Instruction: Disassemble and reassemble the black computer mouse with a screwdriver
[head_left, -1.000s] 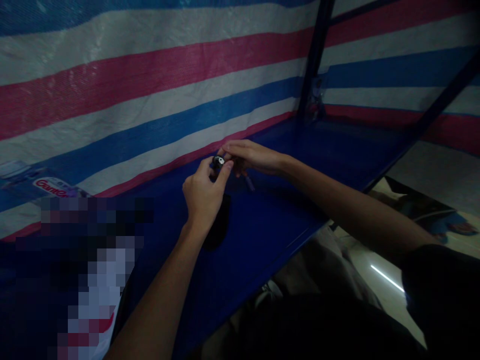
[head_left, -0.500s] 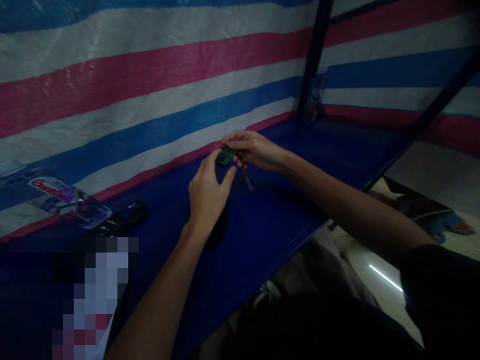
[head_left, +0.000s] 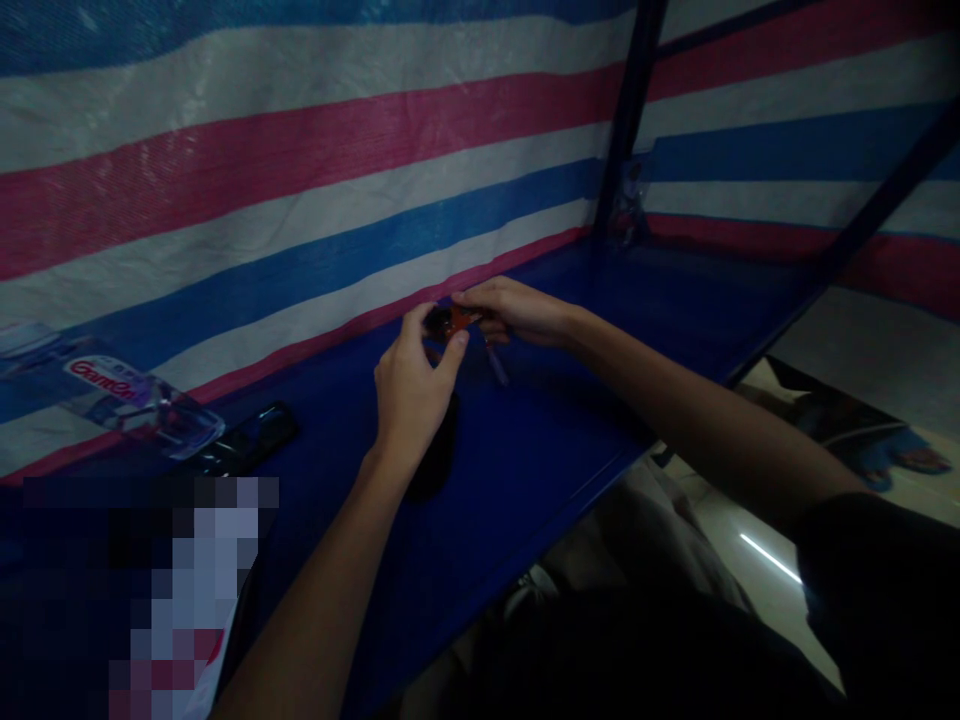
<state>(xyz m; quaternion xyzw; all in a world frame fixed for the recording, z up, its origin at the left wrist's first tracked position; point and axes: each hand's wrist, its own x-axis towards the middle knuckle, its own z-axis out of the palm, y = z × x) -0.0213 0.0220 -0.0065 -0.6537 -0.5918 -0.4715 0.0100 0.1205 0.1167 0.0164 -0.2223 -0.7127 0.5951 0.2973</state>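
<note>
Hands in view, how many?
2: left hand and right hand, both at a small dark-and-orange object over the blue surface. The pixelated patch could hide more.

"Ganten" on clear bottle's (head_left: 176,418) label (head_left: 103,378)

Pretty tight up front tbh: the striped sheet (head_left: 375,210) runs just beyond both hands, so reaching farther forward soon hits it. The left hand (head_left: 412,378) and right hand (head_left: 519,308) nearly meet at a small gadget (head_left: 458,321), so that gap's mostly plugged, plus a purple strap (head_left: 497,367) sticks out below the right hand. A black thing (head_left: 435,465) sits right beside the left wrist. Left of that hand there's a passable strip of table (head_left: 517,450), then a case (head_left: 262,430) and bottle (head_left: 176,412) block it. Best lanes: between the forearms, or past the right hand toward the pole (head_left: 624,130).
</note>
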